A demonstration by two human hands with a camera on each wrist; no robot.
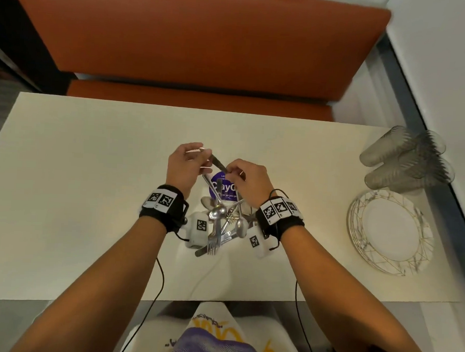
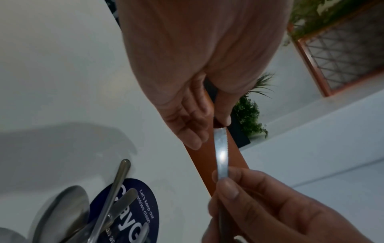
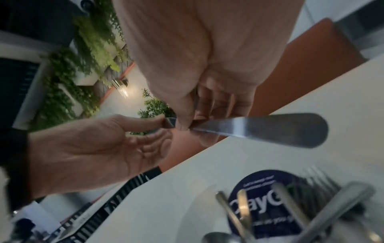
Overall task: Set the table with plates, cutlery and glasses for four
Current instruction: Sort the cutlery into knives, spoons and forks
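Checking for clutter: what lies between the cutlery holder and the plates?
Bare table; the head view shows nothing between the cutlery holder and the plates.

Knife (image 2: 221, 156) was brushed steel, serrated edge, glare spot on the blade; handle end satin, matt grey. Rest of the cutlery (image 1: 219, 223) same metal, spoon bowls polished and reflective. Table (image 1: 91, 168) was smooth, matt off-white, laminate-looking. Round sticker (image 3: 268, 202) was dark blue, printed, slight sheen. Glasses (image 1: 407, 160) were ribbed, smoky and translucent; glass or plastic unclear. Plates (image 1: 390, 232) were glossy white with marble-and-gold pattern. Bench (image 1: 196, 31) was orange, smooth, leather-like upholstery. Wristbands (image 1: 165, 207) were black cloth.
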